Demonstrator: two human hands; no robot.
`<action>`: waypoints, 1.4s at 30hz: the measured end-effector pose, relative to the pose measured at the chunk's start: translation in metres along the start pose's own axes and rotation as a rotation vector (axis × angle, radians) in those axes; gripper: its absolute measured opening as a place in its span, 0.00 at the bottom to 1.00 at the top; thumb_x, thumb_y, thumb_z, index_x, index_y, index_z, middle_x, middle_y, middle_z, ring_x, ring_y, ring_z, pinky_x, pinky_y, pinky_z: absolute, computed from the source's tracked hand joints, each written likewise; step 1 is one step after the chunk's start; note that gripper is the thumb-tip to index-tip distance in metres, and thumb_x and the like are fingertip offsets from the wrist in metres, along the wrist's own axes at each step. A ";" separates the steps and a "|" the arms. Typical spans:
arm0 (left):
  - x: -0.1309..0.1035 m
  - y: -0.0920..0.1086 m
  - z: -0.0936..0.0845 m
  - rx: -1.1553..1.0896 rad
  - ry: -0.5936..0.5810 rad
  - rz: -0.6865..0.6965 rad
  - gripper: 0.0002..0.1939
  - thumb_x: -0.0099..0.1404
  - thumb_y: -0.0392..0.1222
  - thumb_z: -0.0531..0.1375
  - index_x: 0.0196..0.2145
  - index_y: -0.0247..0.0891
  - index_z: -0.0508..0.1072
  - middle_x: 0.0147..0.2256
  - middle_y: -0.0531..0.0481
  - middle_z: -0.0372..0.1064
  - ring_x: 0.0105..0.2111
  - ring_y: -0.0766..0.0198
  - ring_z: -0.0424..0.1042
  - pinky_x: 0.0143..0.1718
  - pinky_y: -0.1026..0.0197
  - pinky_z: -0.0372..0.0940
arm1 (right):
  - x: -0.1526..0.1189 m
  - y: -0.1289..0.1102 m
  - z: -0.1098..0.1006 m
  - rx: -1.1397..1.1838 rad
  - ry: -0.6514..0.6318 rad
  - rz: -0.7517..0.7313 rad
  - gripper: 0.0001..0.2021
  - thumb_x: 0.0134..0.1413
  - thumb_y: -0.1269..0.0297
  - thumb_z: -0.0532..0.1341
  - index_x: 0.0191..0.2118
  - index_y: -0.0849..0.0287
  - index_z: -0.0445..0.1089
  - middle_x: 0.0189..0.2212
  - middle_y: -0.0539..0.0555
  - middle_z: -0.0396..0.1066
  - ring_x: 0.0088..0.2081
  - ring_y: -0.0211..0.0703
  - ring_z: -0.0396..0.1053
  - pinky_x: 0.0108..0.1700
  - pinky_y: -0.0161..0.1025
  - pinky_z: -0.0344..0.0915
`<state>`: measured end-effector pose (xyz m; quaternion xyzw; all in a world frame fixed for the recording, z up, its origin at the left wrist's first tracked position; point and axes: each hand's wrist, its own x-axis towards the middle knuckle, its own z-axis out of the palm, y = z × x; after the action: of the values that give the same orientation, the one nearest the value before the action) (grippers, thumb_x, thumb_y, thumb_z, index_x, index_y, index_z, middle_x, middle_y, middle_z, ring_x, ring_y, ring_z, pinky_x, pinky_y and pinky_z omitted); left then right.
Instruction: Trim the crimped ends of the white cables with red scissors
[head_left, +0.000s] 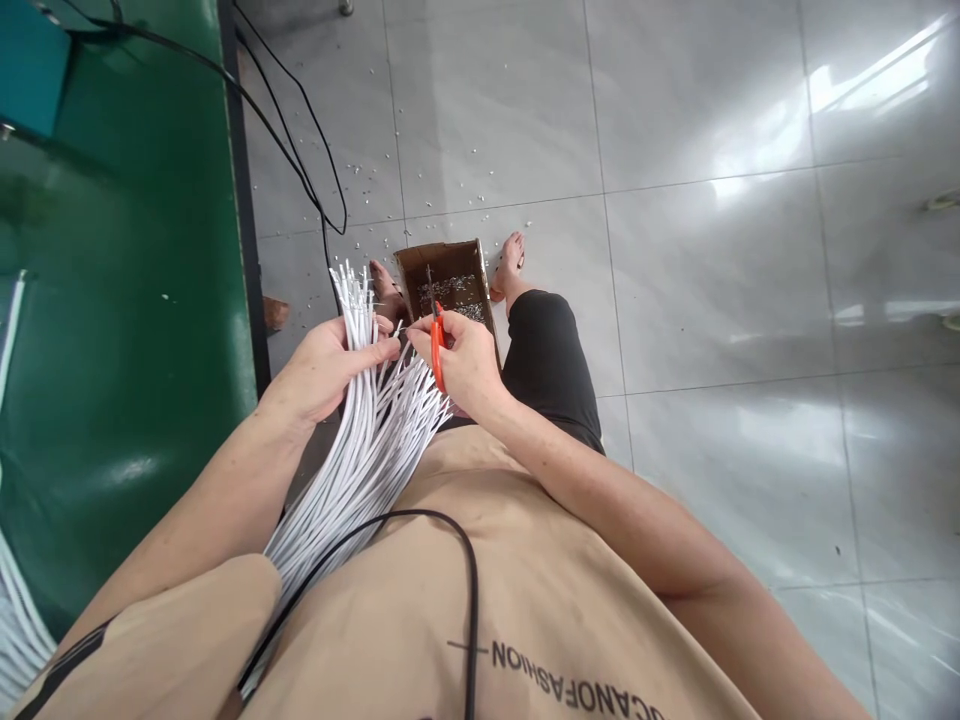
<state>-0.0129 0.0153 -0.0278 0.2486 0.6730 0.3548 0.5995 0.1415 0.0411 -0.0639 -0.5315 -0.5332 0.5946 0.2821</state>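
tiled floor (697,280), white cables (360,440), scissors (437,355) partly hidden

Large grey tiles are covering the floor (712,280), their thin dark joints (607,270) running in a grid and their glossy surface showing faint marbling. Bright reflections (874,85) are gleaming at the upper right — broken, white streaks of light — while softer patches are shining lower down. Along the left side, a green work surface (135,330) with a dark edge (247,230) is standing over the tiles, catching a few hazy highlights. A teal object (30,65) is sitting at its upper left corner. Black cables (304,170) are looping past the edge — and small pale bits (364,190) are littering the nearby tiles.
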 end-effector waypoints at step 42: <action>0.003 -0.008 0.002 0.399 0.182 0.303 0.18 0.44 0.39 0.70 0.31 0.39 0.66 0.27 0.54 0.71 0.29 0.63 0.70 0.38 0.57 0.65 | -0.011 -0.015 -0.015 -1.002 -0.228 -0.189 0.13 0.56 0.61 0.54 0.32 0.62 0.74 0.31 0.58 0.74 0.35 0.47 0.72 0.39 0.42 0.57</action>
<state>-0.0106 0.0131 -0.0363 0.4269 0.7358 0.3220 0.4155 0.1545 0.0403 -0.0439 -0.4827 -0.8253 0.2927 -0.0141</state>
